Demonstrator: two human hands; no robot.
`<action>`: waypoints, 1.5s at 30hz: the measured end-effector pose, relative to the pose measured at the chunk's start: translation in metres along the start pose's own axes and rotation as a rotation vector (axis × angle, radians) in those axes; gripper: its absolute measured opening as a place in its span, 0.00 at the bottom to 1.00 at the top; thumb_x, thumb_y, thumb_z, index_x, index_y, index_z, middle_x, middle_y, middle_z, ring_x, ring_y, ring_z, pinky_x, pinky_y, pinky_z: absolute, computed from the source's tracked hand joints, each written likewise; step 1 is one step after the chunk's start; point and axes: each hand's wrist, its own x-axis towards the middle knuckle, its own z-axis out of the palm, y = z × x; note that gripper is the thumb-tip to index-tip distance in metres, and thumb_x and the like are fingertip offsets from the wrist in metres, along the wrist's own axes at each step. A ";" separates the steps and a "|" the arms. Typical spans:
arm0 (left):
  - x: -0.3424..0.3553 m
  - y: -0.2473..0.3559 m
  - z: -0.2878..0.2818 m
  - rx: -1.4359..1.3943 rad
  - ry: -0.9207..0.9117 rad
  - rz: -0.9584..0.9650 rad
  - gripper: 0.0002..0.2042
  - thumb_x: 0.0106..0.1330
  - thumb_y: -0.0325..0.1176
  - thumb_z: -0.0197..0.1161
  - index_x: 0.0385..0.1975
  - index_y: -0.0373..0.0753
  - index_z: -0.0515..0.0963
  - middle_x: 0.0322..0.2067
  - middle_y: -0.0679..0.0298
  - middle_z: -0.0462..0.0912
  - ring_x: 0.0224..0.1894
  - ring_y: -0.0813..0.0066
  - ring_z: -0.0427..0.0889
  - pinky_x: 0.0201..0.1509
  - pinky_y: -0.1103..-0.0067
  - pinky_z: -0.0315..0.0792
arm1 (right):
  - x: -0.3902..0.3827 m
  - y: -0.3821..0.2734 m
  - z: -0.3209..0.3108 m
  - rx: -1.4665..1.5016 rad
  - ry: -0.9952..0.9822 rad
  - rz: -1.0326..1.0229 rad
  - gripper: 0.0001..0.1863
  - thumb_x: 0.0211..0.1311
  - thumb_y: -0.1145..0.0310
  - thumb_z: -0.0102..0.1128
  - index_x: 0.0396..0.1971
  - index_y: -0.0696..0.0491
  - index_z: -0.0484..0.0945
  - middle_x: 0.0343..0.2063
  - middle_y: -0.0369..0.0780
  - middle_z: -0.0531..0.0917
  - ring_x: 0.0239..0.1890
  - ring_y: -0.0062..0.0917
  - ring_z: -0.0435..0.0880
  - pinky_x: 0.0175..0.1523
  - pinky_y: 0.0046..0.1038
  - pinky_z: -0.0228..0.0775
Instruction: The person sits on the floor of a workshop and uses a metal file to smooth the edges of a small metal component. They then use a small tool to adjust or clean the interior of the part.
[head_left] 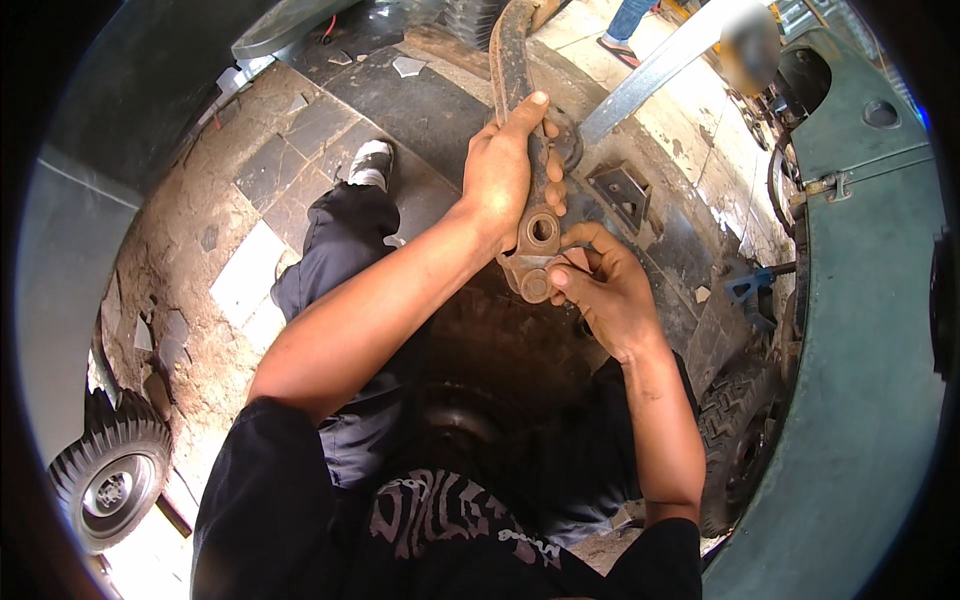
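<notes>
A rusty, curved metal bar (508, 60), which looks like a vehicle leaf spring, runs from the top of the view down toward me. My left hand (500, 172) is wrapped round it, thumb on top and fingertips showing along its right side. Below that hand sits a round eye (542, 231) with a hole through it. A rusty shackle-like link (536, 286) with a round bolt head joins on just under the eye. Thumb and bent forefinger of my right hand (612, 298) pinch at the link's right edge; whatever lies between those fingers is hard to make out.
Green body panels (870, 300) stand close on my right, with a knobby tyre (738, 440) beneath. Another tyre (112, 485) is at lower left. A metal post (660, 75) slants behind the bar. Broken tiles (250, 265) litter the floor; a person's sandalled foot (618, 50) shows far off.
</notes>
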 end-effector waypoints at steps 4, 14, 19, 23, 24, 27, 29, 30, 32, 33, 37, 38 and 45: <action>0.000 -0.005 0.002 0.068 -0.006 -0.024 0.20 0.72 0.53 0.58 0.39 0.39 0.70 0.17 0.63 0.71 0.13 0.72 0.68 0.18 0.74 0.67 | 0.008 -0.003 0.011 -0.225 0.072 0.055 0.20 0.60 0.73 0.75 0.48 0.57 0.75 0.37 0.39 0.85 0.36 0.18 0.82 0.38 0.22 0.74; 0.002 0.001 -0.001 -0.009 0.020 -0.048 0.20 0.73 0.54 0.57 0.38 0.40 0.71 0.17 0.63 0.72 0.15 0.72 0.69 0.20 0.74 0.67 | -0.004 -0.002 0.001 0.043 0.012 0.048 0.20 0.60 0.73 0.75 0.49 0.56 0.76 0.37 0.38 0.85 0.37 0.18 0.82 0.40 0.22 0.74; 0.001 -0.002 0.001 0.076 0.027 0.029 0.20 0.72 0.52 0.59 0.38 0.38 0.71 0.17 0.62 0.71 0.12 0.71 0.69 0.17 0.74 0.67 | 0.013 0.005 0.013 -0.109 0.100 0.016 0.18 0.59 0.72 0.76 0.44 0.57 0.78 0.37 0.37 0.84 0.36 0.17 0.82 0.40 0.21 0.74; -0.008 -0.003 0.008 0.148 0.027 0.033 0.20 0.71 0.51 0.60 0.38 0.37 0.71 0.16 0.61 0.72 0.11 0.69 0.69 0.15 0.74 0.68 | 0.012 0.007 0.012 -0.130 0.029 0.020 0.16 0.59 0.74 0.75 0.44 0.58 0.78 0.36 0.37 0.84 0.36 0.18 0.81 0.41 0.22 0.74; -0.008 -0.003 0.006 0.144 0.023 0.044 0.20 0.71 0.51 0.60 0.37 0.37 0.72 0.17 0.61 0.73 0.11 0.69 0.70 0.16 0.73 0.68 | 0.008 0.005 0.006 -0.106 0.005 0.032 0.16 0.59 0.75 0.74 0.45 0.58 0.77 0.36 0.37 0.83 0.37 0.18 0.81 0.41 0.22 0.74; -0.004 -0.004 0.001 0.005 0.020 0.006 0.21 0.70 0.52 0.61 0.37 0.36 0.73 0.17 0.60 0.74 0.12 0.69 0.71 0.16 0.73 0.68 | 0.001 0.002 -0.008 0.036 -0.072 0.080 0.17 0.59 0.76 0.73 0.46 0.58 0.77 0.37 0.37 0.84 0.39 0.19 0.80 0.42 0.24 0.73; -0.001 -0.004 0.001 0.044 0.036 0.014 0.21 0.70 0.52 0.61 0.36 0.35 0.74 0.17 0.60 0.74 0.12 0.69 0.71 0.16 0.74 0.68 | 0.001 0.000 -0.006 0.056 -0.054 0.090 0.18 0.58 0.75 0.75 0.46 0.58 0.77 0.36 0.37 0.84 0.36 0.18 0.80 0.40 0.22 0.73; -0.001 -0.004 0.002 0.065 0.043 0.019 0.21 0.70 0.52 0.62 0.36 0.35 0.74 0.17 0.60 0.74 0.12 0.69 0.71 0.16 0.74 0.68 | 0.005 0.001 -0.004 -0.059 -0.011 0.076 0.19 0.57 0.74 0.76 0.46 0.58 0.77 0.35 0.37 0.84 0.35 0.18 0.80 0.40 0.22 0.72; -0.004 -0.007 0.004 0.144 0.015 0.043 0.21 0.70 0.52 0.62 0.37 0.35 0.73 0.17 0.60 0.74 0.12 0.69 0.71 0.16 0.74 0.68 | 0.017 0.009 0.006 -0.289 0.074 0.048 0.20 0.56 0.73 0.78 0.45 0.58 0.78 0.34 0.37 0.84 0.33 0.17 0.80 0.38 0.20 0.71; -0.004 -0.008 0.005 0.184 0.002 0.055 0.21 0.70 0.52 0.62 0.37 0.35 0.73 0.17 0.60 0.74 0.12 0.70 0.70 0.17 0.74 0.68 | 0.017 0.010 0.011 -0.233 0.078 0.038 0.21 0.55 0.73 0.79 0.45 0.58 0.78 0.33 0.37 0.84 0.33 0.16 0.80 0.38 0.20 0.71; -0.008 -0.007 0.005 0.175 0.000 0.058 0.21 0.70 0.52 0.61 0.38 0.35 0.73 0.17 0.60 0.74 0.12 0.69 0.71 0.17 0.75 0.68 | 0.015 0.011 0.006 -0.233 0.061 0.048 0.21 0.55 0.73 0.78 0.46 0.57 0.78 0.33 0.37 0.84 0.34 0.16 0.81 0.39 0.19 0.73; -0.006 -0.007 0.005 0.145 -0.002 0.051 0.21 0.71 0.52 0.61 0.38 0.35 0.73 0.17 0.61 0.74 0.12 0.69 0.71 0.17 0.74 0.68 | 0.011 0.008 -0.003 -0.294 0.055 0.064 0.20 0.56 0.74 0.78 0.46 0.56 0.78 0.34 0.38 0.84 0.35 0.17 0.82 0.40 0.20 0.74; 0.005 -0.003 0.003 0.026 -0.006 0.069 0.21 0.71 0.52 0.59 0.37 0.37 0.71 0.17 0.61 0.73 0.13 0.70 0.71 0.19 0.72 0.70 | 0.002 0.003 -0.011 0.120 0.041 0.123 0.19 0.60 0.75 0.74 0.49 0.57 0.77 0.37 0.38 0.84 0.36 0.19 0.83 0.41 0.23 0.76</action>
